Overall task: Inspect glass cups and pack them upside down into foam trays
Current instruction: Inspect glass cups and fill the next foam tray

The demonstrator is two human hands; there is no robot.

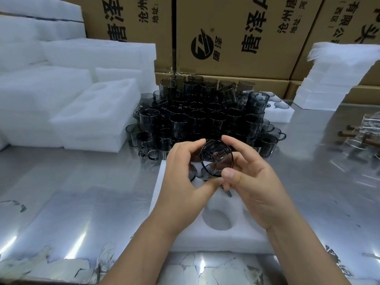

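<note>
A smoky grey glass cup [216, 159] is held up between both hands, its round mouth turned towards me. My left hand [183, 182] grips its left side with fingers on the rim and thumb below. My right hand [253, 182] pinches its right side from above and below. Under the hands lies a white foam tray [218, 233] with round pockets; dark cups sit in its far pockets, partly hidden by my left hand. A big pile of grey glass cups [201, 118] with handles stands behind the tray.
Stacks of white foam trays [92, 116] fill the left side of the steel table [82, 192]. Another foam tray [277, 113] holding cups lies behind the pile, and more foam [333, 79] is stacked far right. Cardboard boxes [236, 38] wall off the back. Clear glassware [370, 130] sits at the right edge.
</note>
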